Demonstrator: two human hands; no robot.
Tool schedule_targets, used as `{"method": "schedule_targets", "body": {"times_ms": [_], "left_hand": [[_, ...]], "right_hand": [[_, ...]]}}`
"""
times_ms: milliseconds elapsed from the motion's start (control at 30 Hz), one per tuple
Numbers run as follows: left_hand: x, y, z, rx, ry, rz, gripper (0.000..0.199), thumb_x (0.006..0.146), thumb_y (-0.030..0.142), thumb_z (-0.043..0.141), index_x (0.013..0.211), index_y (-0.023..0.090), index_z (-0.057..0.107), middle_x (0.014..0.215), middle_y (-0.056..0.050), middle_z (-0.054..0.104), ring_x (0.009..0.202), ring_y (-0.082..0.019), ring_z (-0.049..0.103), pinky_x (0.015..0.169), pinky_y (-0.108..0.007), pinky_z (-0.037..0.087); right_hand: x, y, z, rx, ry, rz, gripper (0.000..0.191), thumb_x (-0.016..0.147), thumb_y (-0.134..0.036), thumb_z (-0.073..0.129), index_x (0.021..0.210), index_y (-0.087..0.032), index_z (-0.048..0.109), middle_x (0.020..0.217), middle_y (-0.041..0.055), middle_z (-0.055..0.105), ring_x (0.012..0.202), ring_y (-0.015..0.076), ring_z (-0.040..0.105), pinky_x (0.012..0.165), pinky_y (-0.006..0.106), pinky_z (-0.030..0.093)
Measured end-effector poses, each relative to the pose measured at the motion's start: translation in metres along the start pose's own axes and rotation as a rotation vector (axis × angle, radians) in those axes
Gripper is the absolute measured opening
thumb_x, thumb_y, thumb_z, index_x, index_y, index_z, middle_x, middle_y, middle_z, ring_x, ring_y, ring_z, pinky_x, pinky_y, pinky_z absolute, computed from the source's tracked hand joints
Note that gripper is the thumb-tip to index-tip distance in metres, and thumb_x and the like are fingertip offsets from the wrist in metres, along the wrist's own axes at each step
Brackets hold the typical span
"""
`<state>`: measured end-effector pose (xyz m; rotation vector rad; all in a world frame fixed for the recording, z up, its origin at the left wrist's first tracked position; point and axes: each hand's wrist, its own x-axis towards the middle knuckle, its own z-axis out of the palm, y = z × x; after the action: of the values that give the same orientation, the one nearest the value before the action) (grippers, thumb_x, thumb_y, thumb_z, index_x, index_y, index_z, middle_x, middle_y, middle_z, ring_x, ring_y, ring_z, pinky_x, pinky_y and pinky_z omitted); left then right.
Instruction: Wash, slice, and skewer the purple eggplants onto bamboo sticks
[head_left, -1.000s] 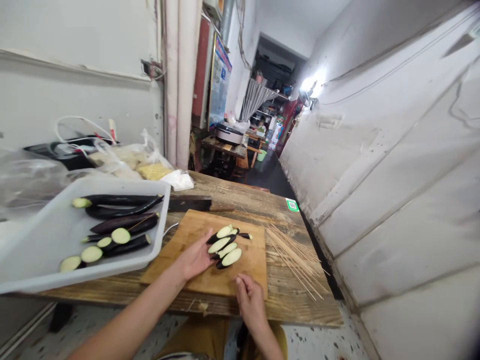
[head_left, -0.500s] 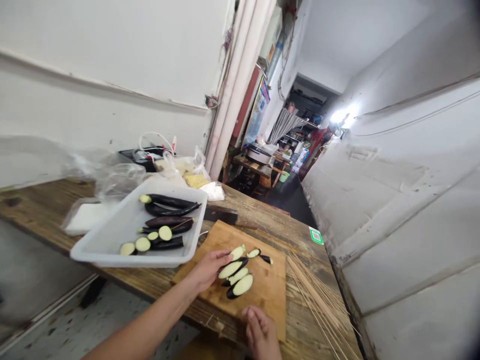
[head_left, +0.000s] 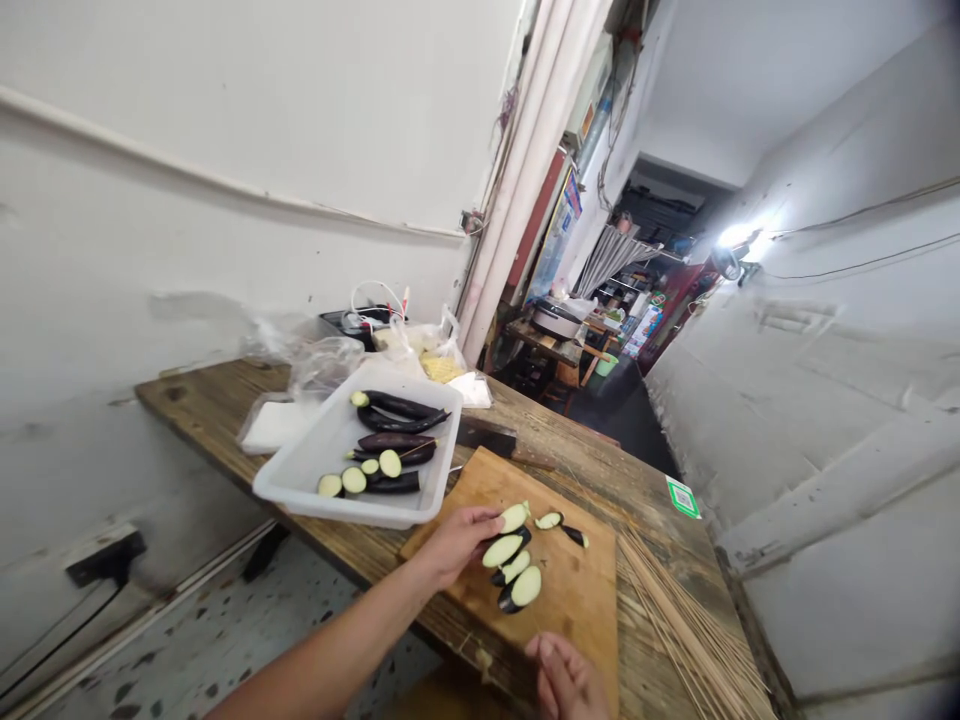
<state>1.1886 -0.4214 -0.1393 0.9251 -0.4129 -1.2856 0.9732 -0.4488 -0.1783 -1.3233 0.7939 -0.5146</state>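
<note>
Several pale-fleshed eggplant slices with purple skin (head_left: 504, 552) lie in a loose cluster on a wooden cutting board (head_left: 581, 600). My left hand (head_left: 465, 545) rests on the board, fingers extended and reaching the nearest slices, gripping nothing. My right hand (head_left: 566, 682) sits at the board's near edge, partly cut off by the bottom of the picture, its fingers loosely curled. A white plastic tray (head_left: 289, 485) holds long eggplants and cut pieces (head_left: 394, 442) beyond the board. A dark cleaver (head_left: 487, 436) lies behind the board, with a bundle of thin bamboo skewers (head_left: 675, 620) to the right.
The worn wooden table (head_left: 210, 392) runs along a white wall, with a green QR sticker (head_left: 682, 497) near its far right edge. Plastic bags (head_left: 322, 365) lie behind the tray. A narrow corridor with an electric cooker (head_left: 555, 320) extends beyond.
The whole view has swung and tilted, so the table and board sit further right and lower. My hands stay near the slices, and my right hand sits lower at the board's edge.
</note>
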Motion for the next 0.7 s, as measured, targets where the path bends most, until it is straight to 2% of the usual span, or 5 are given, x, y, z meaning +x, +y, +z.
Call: {"method": "schedule_targets", "body": {"times_ms": [100, 167, 367, 567, 700], "left_hand": [[-0.004, 0.004, 0.004, 0.039, 0.065, -0.024, 0.036, 0.058, 0.035, 0.079, 0.083, 0.012, 0.071, 0.081, -0.010, 0.071, 0.067, -0.017, 0.063, 0.064, -0.027, 0.045], [-0.010, 0.011, 0.006, 0.089, 0.072, -0.026, 0.037, 0.063, 0.037, 0.076, 0.090, 0.013, 0.070, 0.083, -0.010, 0.072, 0.070, -0.018, 0.065, 0.064, -0.028, 0.047], [-0.046, 0.062, -0.021, 0.408, 0.261, 0.277, 0.033, 0.062, 0.033, 0.073, 0.090, 0.016, 0.070, 0.076, -0.008, 0.072, 0.072, -0.023, 0.067, 0.068, -0.030, 0.051], [-0.092, 0.113, -0.098, 0.562, 0.710, 0.399, 0.048, 0.055, 0.052, 0.070, 0.092, 0.021, 0.067, 0.083, -0.005, 0.073, 0.082, -0.023, 0.067, 0.081, -0.030, 0.050], [-0.116, 0.133, -0.117, 0.670, 0.884, 0.329, 0.050, 0.054, 0.060, 0.064, 0.092, 0.027, 0.065, 0.082, -0.002, 0.074, 0.092, -0.024, 0.066, 0.088, -0.031, 0.048]], "right_hand": [[-0.003, 0.001, -0.003, -0.190, 0.245, -0.182, 0.041, 0.064, -0.061, 0.068, 0.074, -0.021, 0.070, 0.052, 0.0036, 0.058, 0.045, 0.0167, 0.051, 0.038, 0.024, 0.039], [-0.002, 0.000, -0.009, -0.257, 0.326, -0.248, 0.039, 0.067, -0.059, 0.067, 0.078, -0.021, 0.071, 0.060, 0.0058, 0.061, 0.052, 0.0188, 0.053, 0.042, 0.026, 0.040], [0.029, -0.040, -0.007, -0.352, 0.193, -0.246, 0.045, 0.079, -0.060, 0.054, 0.086, -0.017, 0.066, 0.047, -0.0036, 0.039, 0.040, 0.0116, 0.034, 0.040, 0.023, 0.024], [0.092, -0.104, 0.069, -0.804, -0.039, -0.608, 0.035, 0.093, -0.038, 0.041, 0.076, -0.018, 0.065, 0.067, 0.0034, 0.061, 0.061, 0.0173, 0.054, 0.058, 0.025, 0.038], [0.142, -0.115, 0.127, -1.112, -0.272, -0.759, 0.027, 0.093, -0.021, 0.045, 0.077, -0.019, 0.066, 0.072, 0.0017, 0.061, 0.071, 0.0151, 0.053, 0.067, 0.025, 0.037]]}}
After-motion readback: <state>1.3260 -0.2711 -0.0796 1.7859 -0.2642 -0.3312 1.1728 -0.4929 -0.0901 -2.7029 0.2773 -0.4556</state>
